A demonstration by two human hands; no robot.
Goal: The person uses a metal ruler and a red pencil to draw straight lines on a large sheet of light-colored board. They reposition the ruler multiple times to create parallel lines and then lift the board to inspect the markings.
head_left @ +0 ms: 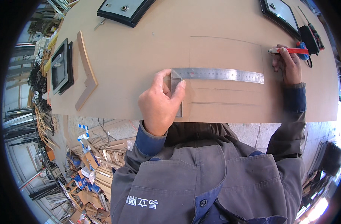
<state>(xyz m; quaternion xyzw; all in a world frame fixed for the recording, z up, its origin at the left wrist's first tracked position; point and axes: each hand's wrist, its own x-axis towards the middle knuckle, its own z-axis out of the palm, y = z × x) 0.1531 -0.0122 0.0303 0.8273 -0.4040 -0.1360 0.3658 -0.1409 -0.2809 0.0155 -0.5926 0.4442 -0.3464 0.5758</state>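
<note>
My left hand [157,104] grips the stock of a metal try square [226,75], thumb and fingers closed on it near the board's front edge. The square's ruled blade lies flat and stretches rightward across pencil lines [225,89] drawn on the brown board [129,56]. Those lines form a rectangle with several cross lines inside. To the right, past the blade's end, my right hand [288,67] pinches a red pencil [298,50]. Its pale tip points left, near the rectangle's upper right line; whether it touches the board I cannot tell.
A wooden angle piece [87,76] and a black-framed metal latch [62,67] lie at the left. Two framed panels [122,9] sit along the far side. A blue tape measure [302,46] and screwdrivers [315,35] lie beyond my right hand. Wood offcuts [107,164] cover the floor at left.
</note>
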